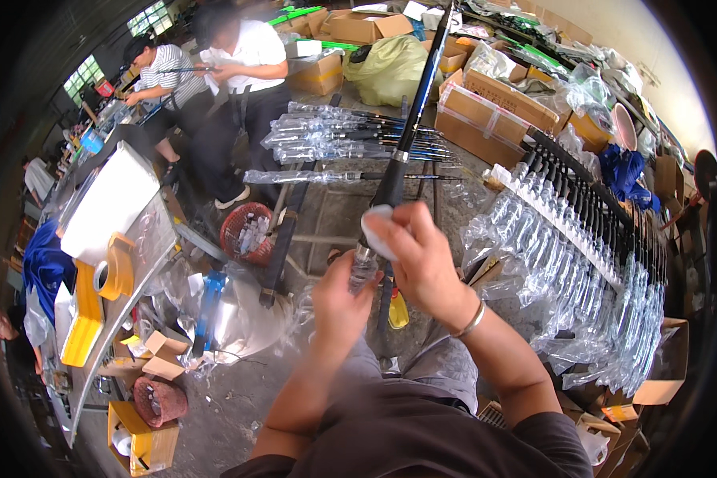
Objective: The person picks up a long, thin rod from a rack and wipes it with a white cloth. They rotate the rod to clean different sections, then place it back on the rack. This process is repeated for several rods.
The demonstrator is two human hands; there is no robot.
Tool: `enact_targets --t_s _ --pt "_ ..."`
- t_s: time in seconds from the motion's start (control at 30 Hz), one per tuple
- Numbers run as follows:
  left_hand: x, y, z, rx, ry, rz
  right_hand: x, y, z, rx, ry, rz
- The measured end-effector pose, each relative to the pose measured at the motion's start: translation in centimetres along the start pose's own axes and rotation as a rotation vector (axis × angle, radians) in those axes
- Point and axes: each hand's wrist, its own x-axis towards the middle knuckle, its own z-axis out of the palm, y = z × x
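A black fishing rod (411,131) rises from my hands toward the top of the view, tilted a little to the right. My left hand (342,296) is closed round its lower end, where clear plastic wrap (364,269) covers the butt. My right hand (424,253), with a bracelet at the wrist, pinches a white cloth or pad (382,229) against the rod just above the wrap. A yellow-handled tool (397,309) shows below my hands, partly hidden.
Bagged rods (319,135) lie on a metal frame ahead. More wrapped rods (566,255) stand in a slanted rack at right. Left are a red basket (247,233) and a worktable with tape rolls (118,271). Two people (243,60) work at the back left; cardboard boxes (486,111) stand behind.
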Motion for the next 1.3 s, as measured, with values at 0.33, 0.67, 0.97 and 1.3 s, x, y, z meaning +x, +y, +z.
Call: enact_targets --t_s 0.33,0.67,0.97,1.3 --pt "-0.1 -0.3 -0.7 -0.129 -0.098 -0.105 2.7 1.2 -1.5 0.028 0.119 0.038" --pt "-0.1 0.1 -1.1 -0.138 -0.121 -0.13 1.4 -0.7 -1.7 0.18 0.045 0.088" --pt "-0.2 -0.3 -0.9 0.08 -0.028 0.034 0.4 -1.5 -1.2 0.116 -0.075 0.085" --pt "0.0 -1.7 -0.7 0.021 -0.037 0.04 -0.4 -1.7 -1.3 0.538 -0.313 0.237"
